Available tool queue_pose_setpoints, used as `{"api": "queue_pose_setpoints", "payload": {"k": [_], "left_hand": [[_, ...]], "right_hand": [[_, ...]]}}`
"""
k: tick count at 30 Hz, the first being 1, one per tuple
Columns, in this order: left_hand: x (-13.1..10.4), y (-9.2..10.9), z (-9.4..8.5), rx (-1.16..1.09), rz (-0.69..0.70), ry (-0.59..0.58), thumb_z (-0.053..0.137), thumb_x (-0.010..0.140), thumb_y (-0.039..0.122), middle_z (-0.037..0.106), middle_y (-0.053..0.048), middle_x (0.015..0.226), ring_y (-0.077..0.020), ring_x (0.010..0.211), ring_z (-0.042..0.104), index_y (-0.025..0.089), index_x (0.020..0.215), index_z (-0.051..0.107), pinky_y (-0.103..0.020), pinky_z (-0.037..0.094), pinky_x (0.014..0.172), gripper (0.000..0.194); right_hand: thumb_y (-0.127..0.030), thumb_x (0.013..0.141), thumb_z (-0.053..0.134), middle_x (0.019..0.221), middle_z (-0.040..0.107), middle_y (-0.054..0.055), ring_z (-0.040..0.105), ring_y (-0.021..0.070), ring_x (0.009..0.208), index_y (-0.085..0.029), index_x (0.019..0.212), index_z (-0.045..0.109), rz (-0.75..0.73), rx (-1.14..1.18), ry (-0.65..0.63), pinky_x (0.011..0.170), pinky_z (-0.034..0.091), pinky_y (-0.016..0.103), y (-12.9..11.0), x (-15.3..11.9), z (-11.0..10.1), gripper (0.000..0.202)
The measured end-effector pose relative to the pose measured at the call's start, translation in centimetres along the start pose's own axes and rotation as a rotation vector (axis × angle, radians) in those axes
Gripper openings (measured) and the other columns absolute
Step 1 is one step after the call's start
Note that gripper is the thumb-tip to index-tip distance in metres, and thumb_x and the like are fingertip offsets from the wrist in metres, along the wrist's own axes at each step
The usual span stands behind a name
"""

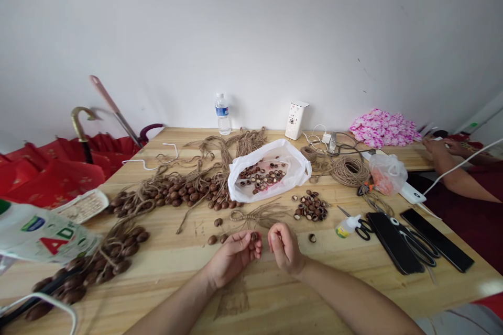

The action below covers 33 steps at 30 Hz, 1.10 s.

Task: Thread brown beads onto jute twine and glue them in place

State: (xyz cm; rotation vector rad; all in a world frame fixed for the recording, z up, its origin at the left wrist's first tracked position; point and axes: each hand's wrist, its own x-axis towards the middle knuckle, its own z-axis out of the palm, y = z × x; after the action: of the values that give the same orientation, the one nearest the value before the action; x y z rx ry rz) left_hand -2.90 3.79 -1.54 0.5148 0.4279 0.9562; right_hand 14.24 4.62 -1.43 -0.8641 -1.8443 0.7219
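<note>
My left hand [238, 251] holds a small brown nutshell [253, 236] between thumb and fingers, near the front middle of the table. Just right of it, my right hand [286, 248] is curled with its fingers closed; whatever they hold, if anything, is hidden. Behind both hands lies a bundle of twine [257, 215] with loose strands. A few brown nuts [218, 222] rest left of it. To the right sits a pile of opened shells [312, 206], with one single shell [312, 238] nearer me. Farther back, a white plastic bag [271, 193] stands open with shell pieces inside.
Strung nuts [173, 191] cover the left side, near a large white bottle [43, 235]. On the right are a glue bottle [347, 226], scissors [416, 241], phones [393, 243] and coiled twine [349, 170]. A water bottle [222, 115] stands behind. Another person's arms [463, 170] show far right.
</note>
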Motion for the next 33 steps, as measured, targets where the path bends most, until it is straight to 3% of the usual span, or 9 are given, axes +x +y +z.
{"api": "queue_pose_setpoints", "payload": {"k": [7,10,13,20,33], "left_hand": [[0.0,0.0,-0.1,-0.006,-0.004,-0.007,0.066,0.076,0.025,0.068,-0.008,0.076,-0.0156,0.070,0.059,0.010,0.085,0.069,-0.028,0.041,0.069,0.018],[0.0,-0.1,-0.2,-0.010,0.001,-0.010,0.065,0.077,0.024,0.068,-0.008,0.076,-0.0155,0.071,0.060,0.011,0.085,0.069,-0.029,0.042,0.071,0.016],[0.0,-0.2,-0.3,-0.018,0.008,-0.009,0.065,0.076,0.022,0.069,-0.007,0.076,-0.0150,0.069,0.060,0.012,0.085,0.070,-0.029,0.042,0.072,0.014],[0.0,-0.3,-0.3,-0.002,0.008,-0.015,0.064,0.077,0.022,0.069,-0.008,0.076,-0.0148,0.071,0.060,0.010,0.085,0.069,-0.029,0.042,0.072,0.015],[-0.1,-0.3,-0.3,0.013,0.014,0.007,0.066,0.075,0.017,0.070,-0.007,0.082,-0.0151,0.073,0.061,0.014,0.093,0.069,-0.029,0.042,0.074,0.018]], "right_hand": [[-0.027,0.089,0.037,0.065,0.049,0.001,0.048,0.0140,0.054,-0.020,0.080,0.044,-0.019,0.005,-0.026,0.052,0.041,0.027,0.1,0.0,-0.1,0.014],[-0.028,0.087,0.043,0.071,0.051,0.002,0.051,0.0137,0.055,-0.020,0.093,0.045,0.011,0.037,-0.064,0.050,0.042,0.026,0.4,-0.1,0.3,0.011],[-0.028,0.086,0.047,0.074,0.056,0.002,0.056,0.0132,0.054,-0.020,0.108,0.042,0.062,0.090,-0.115,0.048,0.044,0.024,0.4,-0.2,0.7,0.024],[-0.021,0.087,0.044,0.068,0.062,0.003,0.059,0.0137,0.058,-0.020,0.084,0.050,-0.029,-0.008,-0.078,0.053,0.047,0.024,-0.7,0.5,0.3,0.007],[-0.023,0.085,0.046,0.068,0.061,0.002,0.059,0.0129,0.055,-0.020,0.090,0.048,-0.022,0.059,-0.169,0.050,0.046,0.023,-0.6,0.2,0.3,0.006]]}}
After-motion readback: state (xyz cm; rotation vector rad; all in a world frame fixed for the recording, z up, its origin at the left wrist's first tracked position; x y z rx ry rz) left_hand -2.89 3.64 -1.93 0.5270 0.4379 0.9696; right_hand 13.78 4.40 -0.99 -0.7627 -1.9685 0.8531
